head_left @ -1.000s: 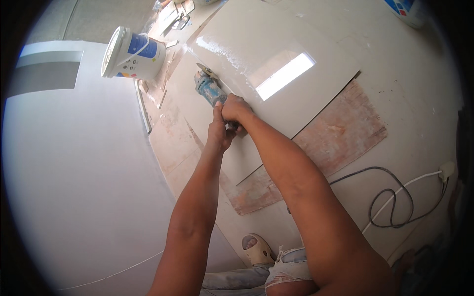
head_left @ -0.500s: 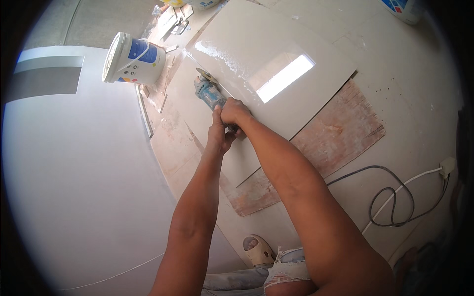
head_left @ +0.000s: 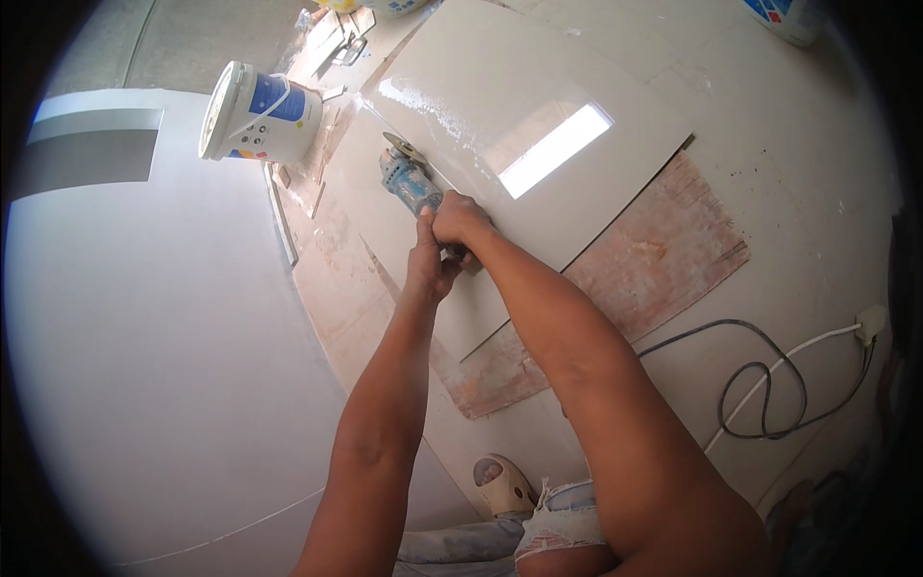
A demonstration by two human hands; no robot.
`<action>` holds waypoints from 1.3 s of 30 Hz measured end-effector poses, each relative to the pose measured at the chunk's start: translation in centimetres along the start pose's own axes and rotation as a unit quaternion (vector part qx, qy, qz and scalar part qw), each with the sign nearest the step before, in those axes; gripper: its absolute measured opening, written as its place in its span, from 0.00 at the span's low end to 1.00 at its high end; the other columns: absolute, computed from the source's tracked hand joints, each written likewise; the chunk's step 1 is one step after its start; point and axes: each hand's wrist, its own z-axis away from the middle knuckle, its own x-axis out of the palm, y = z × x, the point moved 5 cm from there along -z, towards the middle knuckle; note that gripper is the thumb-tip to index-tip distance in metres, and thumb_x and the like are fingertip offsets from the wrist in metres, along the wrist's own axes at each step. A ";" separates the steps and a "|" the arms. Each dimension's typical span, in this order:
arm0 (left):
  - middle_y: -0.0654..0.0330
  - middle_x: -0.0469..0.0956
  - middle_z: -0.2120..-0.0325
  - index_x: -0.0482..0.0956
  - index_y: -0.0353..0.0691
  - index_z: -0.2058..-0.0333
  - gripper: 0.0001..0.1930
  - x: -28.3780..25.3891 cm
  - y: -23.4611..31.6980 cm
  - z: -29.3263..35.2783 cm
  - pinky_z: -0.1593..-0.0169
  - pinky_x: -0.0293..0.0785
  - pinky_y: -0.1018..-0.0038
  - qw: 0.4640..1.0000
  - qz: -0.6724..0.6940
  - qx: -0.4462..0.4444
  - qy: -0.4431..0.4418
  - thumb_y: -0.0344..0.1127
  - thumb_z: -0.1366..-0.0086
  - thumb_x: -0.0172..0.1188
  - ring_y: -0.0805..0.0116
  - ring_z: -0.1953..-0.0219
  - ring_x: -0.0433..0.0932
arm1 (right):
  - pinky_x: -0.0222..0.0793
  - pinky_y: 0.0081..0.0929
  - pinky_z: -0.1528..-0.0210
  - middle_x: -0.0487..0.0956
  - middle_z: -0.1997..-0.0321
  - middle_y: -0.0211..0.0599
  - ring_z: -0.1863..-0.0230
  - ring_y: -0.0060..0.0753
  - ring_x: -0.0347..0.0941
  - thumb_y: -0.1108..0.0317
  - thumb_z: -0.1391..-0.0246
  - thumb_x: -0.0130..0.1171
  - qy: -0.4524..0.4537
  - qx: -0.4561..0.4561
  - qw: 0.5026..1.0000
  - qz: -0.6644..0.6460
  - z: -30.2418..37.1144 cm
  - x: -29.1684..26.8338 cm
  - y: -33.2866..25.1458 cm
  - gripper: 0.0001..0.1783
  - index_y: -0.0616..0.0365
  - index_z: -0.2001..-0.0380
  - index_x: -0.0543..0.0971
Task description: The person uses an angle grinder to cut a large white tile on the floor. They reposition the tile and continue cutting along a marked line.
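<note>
Both my hands are wrapped round a blue angle grinder, whose disc stands on edge at its far end. My right hand closes over the body, and my left hand grips the rear end from the left and below. Under the grinder lies a large glossy pale tile, with a straight line running along it in front of and behind the disc. White dust is scattered on the tile to the right of that line. The rear of the grinder is mostly hidden by my hands.
A stained board sits beneath the tile. At the left, a white bucket lies near tile offcuts and a pale wall. A dark cord loops at the right to a plug. Another bucket stands far right.
Almost nothing differs. The grinder and both hands have shifted very slightly; my grip on it is the same.
</note>
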 end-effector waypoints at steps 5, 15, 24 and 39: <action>0.56 0.73 0.53 0.70 0.40 0.47 0.36 0.1 -0.4 0.4 0.68 0.76 0.69 1.000 0.014 0.010 -0.007 0.69 0.35 0.54 0.62 0.58 0.74 | 0.76 0.41 0.44 0.79 0.43 0.54 0.45 0.52 0.79 0.54 0.47 0.63 0.004 -0.006 1.000 0.013 0.3 0.1 0.3 0.32 0.62 0.43 0.72; 0.56 0.72 0.51 0.70 0.41 0.45 0.36 0.5 -0.5 1.0 0.67 0.76 0.67 1.000 0.019 0.004 0.000 0.69 0.36 0.55 0.60 0.57 0.74 | 0.82 0.42 0.54 0.79 0.46 0.54 0.52 0.52 0.82 0.55 0.46 0.63 -0.002 -0.012 1.000 0.029 0.7 -0.2 0.4 0.32 0.65 0.43 0.70; 0.54 0.68 0.45 0.67 0.42 0.41 0.38 0.5 -0.4 0.9 0.52 0.74 0.58 1.000 -0.001 -0.005 -0.006 0.70 0.34 0.51 0.59 0.47 0.70 | 0.82 0.42 0.53 0.80 0.47 0.55 0.52 0.51 0.82 0.55 0.46 0.63 -0.007 -0.012 1.000 0.025 0.8 -0.3 0.3 0.32 0.65 0.44 0.71; 0.54 0.67 0.41 0.67 0.43 0.39 0.38 0.4 -0.6 0.9 0.46 0.73 0.56 1.000 -0.005 -0.010 -0.014 0.71 0.33 0.49 0.59 0.43 0.69 | 0.77 0.41 0.45 0.79 0.44 0.53 0.45 0.51 0.79 0.53 0.46 0.63 -0.007 -0.004 1.000 0.029 0.4 -0.1 0.6 0.32 0.62 0.43 0.72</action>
